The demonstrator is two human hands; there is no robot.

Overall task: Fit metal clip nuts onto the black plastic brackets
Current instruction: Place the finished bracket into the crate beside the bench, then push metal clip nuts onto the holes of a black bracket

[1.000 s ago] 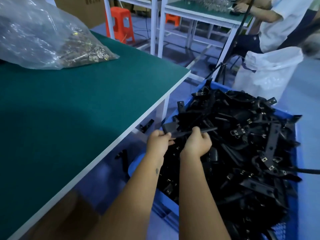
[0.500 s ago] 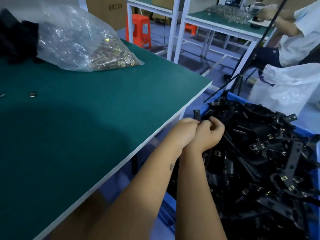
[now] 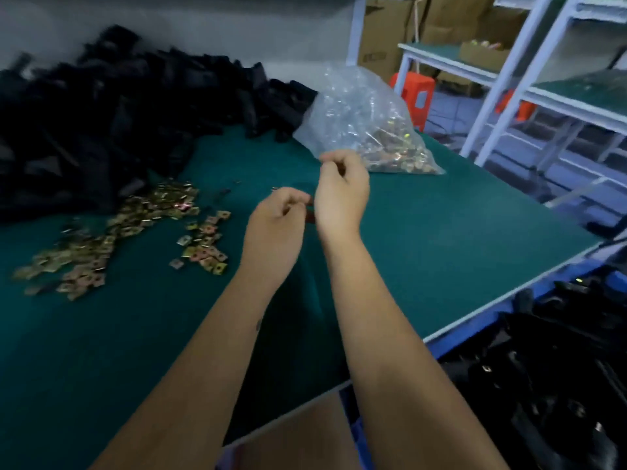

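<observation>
Now that we have turned from the crate (image 3: 559, 385) to the table (image 3: 441, 232), our left hand (image 3: 274, 225) and right hand (image 3: 341, 195) curl loosely, apparently empty, ready for clip nuts (image 3: 135, 228).

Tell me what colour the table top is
Dark green, with a white edge; the head view shows the table top plainly.

Brass-yellow clip nuts (image 3: 142, 228), green table (image 3: 441, 239)

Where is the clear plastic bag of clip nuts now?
The clear plastic bag lies on the green table, far right side, just beyond the right hand, beside the black bracket pile.
</observation>
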